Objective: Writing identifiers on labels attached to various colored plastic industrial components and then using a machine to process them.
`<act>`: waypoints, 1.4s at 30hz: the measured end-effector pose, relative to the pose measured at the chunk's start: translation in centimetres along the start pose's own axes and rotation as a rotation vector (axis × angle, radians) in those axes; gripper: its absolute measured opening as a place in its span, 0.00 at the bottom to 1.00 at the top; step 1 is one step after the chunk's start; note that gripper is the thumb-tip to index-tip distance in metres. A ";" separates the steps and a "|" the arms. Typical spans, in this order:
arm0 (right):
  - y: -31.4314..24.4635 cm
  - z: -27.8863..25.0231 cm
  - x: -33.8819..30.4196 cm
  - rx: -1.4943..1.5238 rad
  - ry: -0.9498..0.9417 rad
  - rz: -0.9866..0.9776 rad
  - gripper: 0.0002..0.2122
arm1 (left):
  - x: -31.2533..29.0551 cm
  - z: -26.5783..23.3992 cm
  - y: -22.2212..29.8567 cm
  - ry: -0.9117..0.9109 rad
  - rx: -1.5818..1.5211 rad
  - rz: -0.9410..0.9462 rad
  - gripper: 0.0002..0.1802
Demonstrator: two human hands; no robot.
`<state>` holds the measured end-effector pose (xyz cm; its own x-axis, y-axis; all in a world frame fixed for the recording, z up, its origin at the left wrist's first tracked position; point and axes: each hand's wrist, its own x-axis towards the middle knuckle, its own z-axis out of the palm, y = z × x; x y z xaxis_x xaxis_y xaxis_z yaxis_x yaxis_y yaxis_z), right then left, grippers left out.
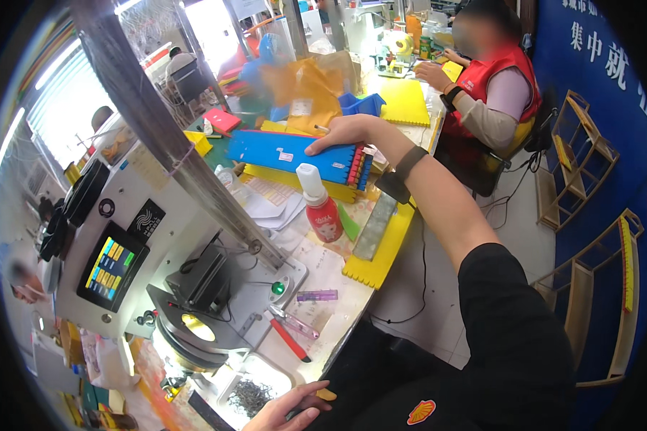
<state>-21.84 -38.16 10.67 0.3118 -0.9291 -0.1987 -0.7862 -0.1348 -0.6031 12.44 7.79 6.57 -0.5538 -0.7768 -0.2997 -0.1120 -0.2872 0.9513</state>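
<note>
While the right hand (349, 131) clasps a flat blue stack of notched boards (262, 151), thumb on top, the left hand (284, 414) curls by a white tray (286, 375); whether it holds anything is hard to tell. Resting on yellow toothed boards (343, 192) across a cluttered pale table (346, 307), the stack looks stiff, smooth and fairly light, best held by its long edges. Beyond sits 1 red-vested co-worker (507, 90).

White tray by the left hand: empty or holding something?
Holding something: a pile of small dark pieces lies in the white tray, near the left hand. Too small to tell what.
</note>
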 end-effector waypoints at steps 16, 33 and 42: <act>-0.5 -1.8 -7.3 -0.258 0.459 -0.072 0.43 | -0.3 0.1 -0.1 0.003 0.094 0.038 0.27; 2.2 1.3 -21.7 0.431 0.592 -0.333 0.13 | -2.2 0.3 0.1 -0.012 0.291 0.057 0.28; -4.4 15.3 -23.5 0.123 0.734 -0.698 0.12 | -4.2 1.9 0.2 0.120 0.267 0.115 0.26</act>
<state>-17.51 -10.44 6.15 0.2432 -0.6444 0.7250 -0.4814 -0.7291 -0.4865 13.17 11.99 8.18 -0.4761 -0.8608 -0.1800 -0.2752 -0.0486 0.9602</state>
